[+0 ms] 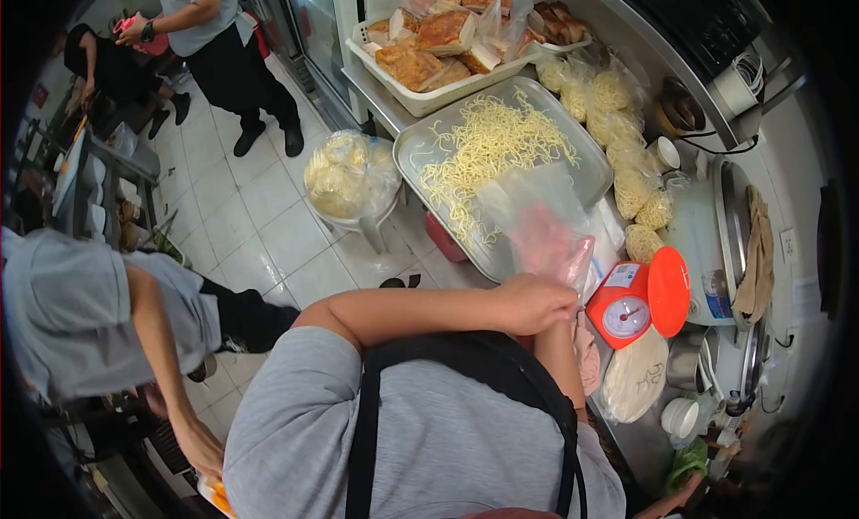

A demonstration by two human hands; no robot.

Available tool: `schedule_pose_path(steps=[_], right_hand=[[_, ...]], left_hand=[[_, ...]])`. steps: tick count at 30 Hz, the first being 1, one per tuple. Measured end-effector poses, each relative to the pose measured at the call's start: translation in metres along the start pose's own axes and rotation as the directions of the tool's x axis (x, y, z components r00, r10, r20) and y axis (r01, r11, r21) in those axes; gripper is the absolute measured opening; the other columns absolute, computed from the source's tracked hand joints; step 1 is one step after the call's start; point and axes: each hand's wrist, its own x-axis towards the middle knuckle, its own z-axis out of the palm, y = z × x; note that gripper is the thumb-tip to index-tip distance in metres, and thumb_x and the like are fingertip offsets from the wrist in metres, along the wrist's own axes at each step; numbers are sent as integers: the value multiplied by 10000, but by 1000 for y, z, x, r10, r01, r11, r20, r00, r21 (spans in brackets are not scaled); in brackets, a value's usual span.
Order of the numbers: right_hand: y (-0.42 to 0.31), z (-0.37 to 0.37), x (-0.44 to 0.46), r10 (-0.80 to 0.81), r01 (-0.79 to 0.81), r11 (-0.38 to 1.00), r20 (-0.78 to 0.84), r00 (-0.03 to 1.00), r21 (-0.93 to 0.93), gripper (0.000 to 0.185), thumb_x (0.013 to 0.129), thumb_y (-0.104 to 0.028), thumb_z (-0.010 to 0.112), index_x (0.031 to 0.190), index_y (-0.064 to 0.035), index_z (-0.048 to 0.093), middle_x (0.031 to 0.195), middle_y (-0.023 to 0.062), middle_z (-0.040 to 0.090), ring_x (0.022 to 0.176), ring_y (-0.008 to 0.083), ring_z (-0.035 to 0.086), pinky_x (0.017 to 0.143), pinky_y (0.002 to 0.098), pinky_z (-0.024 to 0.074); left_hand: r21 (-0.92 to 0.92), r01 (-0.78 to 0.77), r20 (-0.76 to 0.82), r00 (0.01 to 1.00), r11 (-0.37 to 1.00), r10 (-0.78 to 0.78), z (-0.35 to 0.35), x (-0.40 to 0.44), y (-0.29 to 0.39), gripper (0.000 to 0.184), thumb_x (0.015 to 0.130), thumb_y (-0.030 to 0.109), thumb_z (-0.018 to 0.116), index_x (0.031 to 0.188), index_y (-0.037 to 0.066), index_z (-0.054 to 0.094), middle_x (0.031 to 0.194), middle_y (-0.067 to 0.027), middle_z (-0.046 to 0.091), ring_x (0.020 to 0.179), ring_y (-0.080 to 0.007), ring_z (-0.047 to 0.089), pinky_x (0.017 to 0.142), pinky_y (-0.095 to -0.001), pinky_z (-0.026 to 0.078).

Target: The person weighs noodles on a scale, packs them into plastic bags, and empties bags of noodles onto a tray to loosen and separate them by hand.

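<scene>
Two arms meet at a clear plastic bag (537,206) over the near side of a metal tray (589,172) of noodles (492,139).
The tray lies on the counter, its yellow noodles loosely spread, beside a white crate (420,102) of browned meat chunks (445,33); bagged noodle bundles (631,152) line its far right side. The left arm, bent at the elbow, reaches across the chest, its forearm nearly level. The bag reaches up and leftward from the hands over the noodles, with something pink showing through; whether it touches them cannot be told. An orange kitchen scale (626,309) stands just right of the hands. The left hand (535,304), back upward, is clenched at the bag's gathered mouth. The right forearm rises steeply behind it; the right hand is obscured, so its grip cannot be told.
</scene>
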Motion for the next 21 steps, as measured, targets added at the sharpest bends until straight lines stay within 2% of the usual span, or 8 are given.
schedule_pose_path(steps=[5,7,9,10,12,14,19,21], right_hand=[[-8,27,4,205,-227,898,-98,974,-377,690,767,-568,353,1212,-42,313,1257,97,316,1146,259,308,955,377,226],[-12,23,6,349,-343,756,-100,932,-558,720,761,-575,356,1227,-32,289,1260,96,313,1138,249,325,947,367,245],[-18,0,-1,556,-428,501,-99,825,-753,733,758,-580,354,1234,-28,276,1259,97,318,1129,239,342,936,361,265],[-10,-1,1,562,-395,512,-50,825,-763,705,770,-563,346,1234,-35,280,1254,102,325,1134,240,336,943,360,252],[19,3,9,574,-332,531,43,818,-779,649,795,-527,330,1234,-51,289,1246,112,338,1144,242,325,957,359,226],[49,3,32,552,176,35,166,817,-984,550,826,-446,328,1222,-64,320,1240,121,340,1152,272,304,974,360,184],[120,-94,110,429,299,-305,149,891,-904,503,812,-326,393,1240,-78,297,1263,125,302,1167,284,273,983,355,156],[106,-95,122,358,60,-163,-2,934,-985,572,770,-318,471,1254,-87,272,1279,127,277,1185,275,246,984,352,157]], left_hand=[[-178,86,95,993,980,-70,-29,-19,-15,119,742,142,522,839,75,515,712,-83,535,669,-230,541,581,-306,428],[-351,143,-169,962,925,-213,-59,-32,-38,159,738,93,518,893,58,516,765,-66,515,713,-177,518,617,-278,422],[-85,437,-550,729,895,-408,-100,-47,-77,205,710,103,546,906,49,515,909,-120,526,840,-252,520,733,-308,411],[133,451,-670,697,883,-255,-122,-57,-103,292,710,99,528,987,18,478,961,-157,495,932,-294,476,785,-331,384],[229,596,-694,654,770,-300,-144,-71,-151,388,711,93,503,1077,-3,421,1045,-191,456,1011,-327,418,846,-339,346],[334,603,-607,726,725,-324,-141,-80,-197,439,714,116,498,1116,-18,383,1109,-207,414,1064,-351,365,883,-375,308],[669,653,-469,742,355,-479,-129,-75,-211,528,716,226,512,1148,-33,352,1223,-235,305,1173,-395,195,948,-477,166],[727,596,-394,769,341,-503,-138,-70,-199,596,722,296,517,1178,-37,323,1235,-242,282,1192,-415,127,952,-521,102]])
